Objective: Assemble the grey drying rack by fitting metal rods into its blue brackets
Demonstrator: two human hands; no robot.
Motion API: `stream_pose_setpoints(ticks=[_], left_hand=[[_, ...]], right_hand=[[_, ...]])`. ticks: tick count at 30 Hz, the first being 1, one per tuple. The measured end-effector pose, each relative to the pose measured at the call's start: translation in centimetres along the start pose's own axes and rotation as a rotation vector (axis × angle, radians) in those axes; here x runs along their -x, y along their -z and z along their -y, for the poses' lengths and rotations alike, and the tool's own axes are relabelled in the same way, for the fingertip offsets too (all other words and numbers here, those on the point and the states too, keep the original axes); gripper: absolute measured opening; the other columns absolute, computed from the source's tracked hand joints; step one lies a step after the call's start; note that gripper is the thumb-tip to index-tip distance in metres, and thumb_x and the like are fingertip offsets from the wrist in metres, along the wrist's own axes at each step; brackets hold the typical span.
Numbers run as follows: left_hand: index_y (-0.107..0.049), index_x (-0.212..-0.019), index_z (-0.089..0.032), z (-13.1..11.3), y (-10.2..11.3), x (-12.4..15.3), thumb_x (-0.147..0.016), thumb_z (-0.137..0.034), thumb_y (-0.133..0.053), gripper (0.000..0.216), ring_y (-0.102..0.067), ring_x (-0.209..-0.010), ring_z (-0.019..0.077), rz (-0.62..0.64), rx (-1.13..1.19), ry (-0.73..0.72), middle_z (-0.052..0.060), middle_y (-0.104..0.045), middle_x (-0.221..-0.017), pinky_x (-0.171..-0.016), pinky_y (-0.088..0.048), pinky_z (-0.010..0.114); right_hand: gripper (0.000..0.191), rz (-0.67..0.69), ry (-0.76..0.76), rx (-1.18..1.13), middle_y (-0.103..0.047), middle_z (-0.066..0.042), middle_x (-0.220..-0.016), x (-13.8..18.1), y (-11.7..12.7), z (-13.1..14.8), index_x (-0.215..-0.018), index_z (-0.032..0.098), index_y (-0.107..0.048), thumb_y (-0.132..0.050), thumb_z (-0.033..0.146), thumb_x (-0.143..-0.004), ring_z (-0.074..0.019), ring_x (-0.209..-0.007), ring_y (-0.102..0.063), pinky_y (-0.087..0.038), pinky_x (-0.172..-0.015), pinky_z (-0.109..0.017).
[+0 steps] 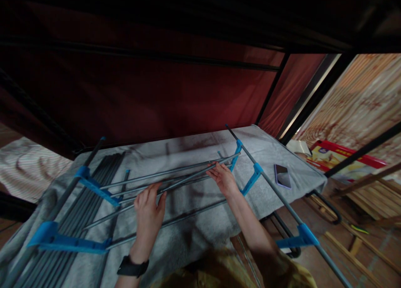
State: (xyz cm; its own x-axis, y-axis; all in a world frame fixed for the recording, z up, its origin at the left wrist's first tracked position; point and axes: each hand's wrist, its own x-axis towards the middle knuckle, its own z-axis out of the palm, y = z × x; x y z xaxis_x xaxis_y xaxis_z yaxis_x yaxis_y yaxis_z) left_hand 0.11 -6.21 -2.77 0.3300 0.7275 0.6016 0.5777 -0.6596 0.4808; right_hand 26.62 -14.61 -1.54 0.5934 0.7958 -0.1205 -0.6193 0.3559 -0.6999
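A rack frame of grey metal rods (175, 173) and blue plastic brackets (250, 181) lies on a grey cloth-covered surface (188, 233). My left hand (148, 210) rests on the middle rods, fingers stretched and slightly curled over one rod. My right hand (224, 177) reaches farther right, its fingers lying on the rod ends near a blue bracket (236, 152). A black watch (133, 267) sits on my left wrist.
A bundle of loose grey rods (94, 183) lies at the left with blue brackets (65, 240) over it. A phone (282, 176) lies at the right of the cloth. Dark red fabric (156, 92) hangs behind. Wooden slats (354, 254) and a red box (338, 156) lie on the floor at right.
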Motion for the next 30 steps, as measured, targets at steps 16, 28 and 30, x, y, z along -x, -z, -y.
stream_pose_setpoints(ticks=[16,28,30], left_hand=[[-0.075,-0.110,-0.024,1.1,-1.2,-0.1,-0.095,-0.037,-0.048,0.034,-0.068,-0.091,0.0312,0.136,-0.050,-0.048,0.011,-0.077,-0.101,-0.084,-0.047,0.041],[-0.075,-0.113,-0.023,0.8,-1.7,-0.5,-0.097,-0.038,-0.047,0.036,-0.069,-0.095,0.0324,0.166,-0.047,-0.058,0.012,-0.077,-0.101,-0.085,-0.045,0.041],[-0.074,-0.113,-0.022,0.8,-1.8,-0.6,-0.098,-0.038,-0.046,0.036,-0.069,-0.095,0.0318,0.161,-0.063,-0.067,0.012,-0.077,-0.103,-0.086,-0.045,0.041]], right_hand=[[0.014,-0.006,-0.021,0.023,-0.078,-0.002,-0.086,-1.5,0.7,0.1,-0.084,0.023,-0.068,-0.081,0.028,-0.081,-0.0168,-0.079,-0.074,-0.062,-0.085,-0.035],[0.009,-0.028,-0.023,0.043,-0.079,-0.004,-0.086,-2.2,0.3,0.8,-0.086,0.021,-0.068,-0.076,0.026,-0.086,-0.0162,-0.077,-0.074,-0.061,-0.083,-0.033],[0.011,-0.029,-0.028,0.046,-0.079,-0.005,-0.086,-2.3,0.2,1.0,-0.086,0.021,-0.068,-0.076,0.027,-0.086,-0.0164,-0.077,-0.074,-0.061,-0.084,-0.033]])
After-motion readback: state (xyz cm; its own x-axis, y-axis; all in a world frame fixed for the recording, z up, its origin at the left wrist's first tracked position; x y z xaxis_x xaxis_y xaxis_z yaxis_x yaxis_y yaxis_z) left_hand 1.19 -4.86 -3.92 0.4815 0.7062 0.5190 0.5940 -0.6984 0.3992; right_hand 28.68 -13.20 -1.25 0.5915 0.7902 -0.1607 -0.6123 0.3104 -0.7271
